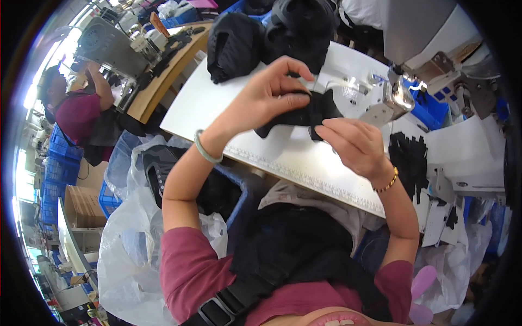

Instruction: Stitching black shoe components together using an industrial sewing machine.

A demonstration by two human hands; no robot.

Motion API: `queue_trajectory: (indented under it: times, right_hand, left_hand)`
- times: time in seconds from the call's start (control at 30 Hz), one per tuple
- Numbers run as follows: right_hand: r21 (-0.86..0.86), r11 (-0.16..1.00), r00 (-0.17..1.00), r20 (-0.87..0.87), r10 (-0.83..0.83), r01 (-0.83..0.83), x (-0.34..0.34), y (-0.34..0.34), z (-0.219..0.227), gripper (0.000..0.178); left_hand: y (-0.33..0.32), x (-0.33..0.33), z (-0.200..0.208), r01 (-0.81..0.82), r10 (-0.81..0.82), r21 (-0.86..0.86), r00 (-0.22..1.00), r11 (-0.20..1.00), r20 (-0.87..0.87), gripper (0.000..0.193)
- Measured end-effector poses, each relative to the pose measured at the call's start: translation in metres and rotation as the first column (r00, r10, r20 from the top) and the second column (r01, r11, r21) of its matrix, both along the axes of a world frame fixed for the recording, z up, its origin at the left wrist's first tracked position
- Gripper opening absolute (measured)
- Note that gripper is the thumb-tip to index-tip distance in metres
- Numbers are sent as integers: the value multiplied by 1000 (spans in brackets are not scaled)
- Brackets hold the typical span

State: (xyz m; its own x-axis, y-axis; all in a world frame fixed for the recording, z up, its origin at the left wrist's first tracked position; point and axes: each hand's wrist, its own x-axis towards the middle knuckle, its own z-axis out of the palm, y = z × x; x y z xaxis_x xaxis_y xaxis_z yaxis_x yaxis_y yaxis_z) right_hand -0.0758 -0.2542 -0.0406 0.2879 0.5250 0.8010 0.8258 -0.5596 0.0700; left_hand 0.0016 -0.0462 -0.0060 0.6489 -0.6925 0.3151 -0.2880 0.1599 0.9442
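Observation:
A black fabric piece (291, 118) lies over the white sewing table, right beside the sewing machine head (380, 106). My left hand (277, 89) is closed on its upper part, thumb and index finger pinched together. A narrow black strip (316, 117) runs down across the piece. My right hand (353, 144) pinches the lower end of this strip between thumb and fingertips. What lies under my fingertips is partly hidden.
Black bundles (234, 46) sit at the table's back edge. A ruler strip (283, 165) follows the front edge of the white table (190, 106). Black strips (408, 163) hang at the right. Left of me are a plastic-lined blue bin (236, 187) and a co-worker (81, 117) at another machine.

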Motion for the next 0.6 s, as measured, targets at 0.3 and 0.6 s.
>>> queue_trajectory:
  times: [0.3,0.6]
  right_hand:
    - [374,851,504,-850,156,367,-22,17,16,21]
    - [-205,945,885,-444,144,-257,-21,88,-61,20]
  left_hand:
    - [36,-34,-27,-869,629,-59,307,491,715,37]
    - [83,-1,-100,-384,209,-82,657,920,-725,38]
